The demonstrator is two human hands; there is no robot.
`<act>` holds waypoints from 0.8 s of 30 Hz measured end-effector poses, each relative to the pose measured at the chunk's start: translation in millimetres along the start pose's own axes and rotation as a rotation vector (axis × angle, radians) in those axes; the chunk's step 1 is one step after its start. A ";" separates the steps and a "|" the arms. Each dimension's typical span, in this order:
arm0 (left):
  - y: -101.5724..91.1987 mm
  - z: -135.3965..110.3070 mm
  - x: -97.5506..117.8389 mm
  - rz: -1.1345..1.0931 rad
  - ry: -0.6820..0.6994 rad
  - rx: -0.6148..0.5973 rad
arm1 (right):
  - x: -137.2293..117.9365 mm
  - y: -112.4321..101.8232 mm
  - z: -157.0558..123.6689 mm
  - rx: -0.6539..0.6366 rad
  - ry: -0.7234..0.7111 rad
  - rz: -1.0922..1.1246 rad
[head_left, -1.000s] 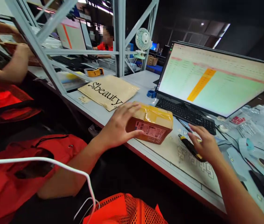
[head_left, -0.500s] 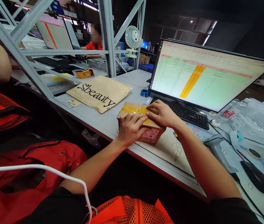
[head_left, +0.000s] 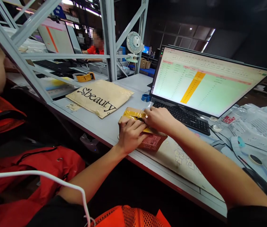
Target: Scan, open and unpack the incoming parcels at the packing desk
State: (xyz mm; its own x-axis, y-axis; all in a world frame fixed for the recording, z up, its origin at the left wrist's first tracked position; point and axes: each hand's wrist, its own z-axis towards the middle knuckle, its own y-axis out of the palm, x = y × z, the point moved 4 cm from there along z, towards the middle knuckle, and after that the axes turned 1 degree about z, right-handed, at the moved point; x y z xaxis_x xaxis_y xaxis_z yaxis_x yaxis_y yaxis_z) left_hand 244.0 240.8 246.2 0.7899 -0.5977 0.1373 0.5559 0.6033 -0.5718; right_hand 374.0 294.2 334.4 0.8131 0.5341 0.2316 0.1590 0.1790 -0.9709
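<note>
Our left hand (head_left: 131, 134) spans and braces the box (head_left: 152, 147); our right hand (head_left: 159, 117) is bunched at its yellow tape (head_left: 131, 112), grip undeterminable. We judge the taped top is being worked, the next move calling for firm bracing. Box near bench (head_left: 88, 126) front, label (head_left: 152, 139) facing us, long axis roughly edgewise.

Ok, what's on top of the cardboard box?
Yellow tape, with the left hand on the near edge and the right hand at the tape. The surface beneath both hands is covered, and the contents of the cardboard box cannot be seen.
</note>
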 end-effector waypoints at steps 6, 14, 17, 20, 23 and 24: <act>0.8 2.8 -0.9 -0.012 -0.023 0.003 | 25.2 -11.1 19.1 0.048 0.119 0.066; -26.3 6.2 9.6 0.001 0.096 -0.124 | 58.9 25.3 51.4 -0.118 0.255 0.327; -31.4 35.3 1.9 -0.038 0.109 -0.352 | 63.1 45.9 54.0 -0.163 0.252 0.412; -32.4 61.9 -10.1 -0.051 0.087 -0.476 | 67.5 53.4 56.2 -0.174 0.277 0.460; -38.5 68.8 -13.5 -0.021 0.090 -0.416 | 69.3 52.7 56.9 -0.173 0.304 0.504; -42.9 66.0 -11.7 -0.021 0.103 -0.357 | 69.3 51.9 56.6 -0.171 0.311 0.517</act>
State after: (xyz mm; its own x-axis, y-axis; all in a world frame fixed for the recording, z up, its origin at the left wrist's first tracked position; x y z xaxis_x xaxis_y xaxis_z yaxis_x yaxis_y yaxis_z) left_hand 228.0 256.7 322.4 0.7388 -0.6691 0.0804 0.4319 0.3786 -0.8186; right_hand 407.0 387.2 303.5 0.9295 0.2465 -0.2745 -0.2323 -0.1869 -0.9545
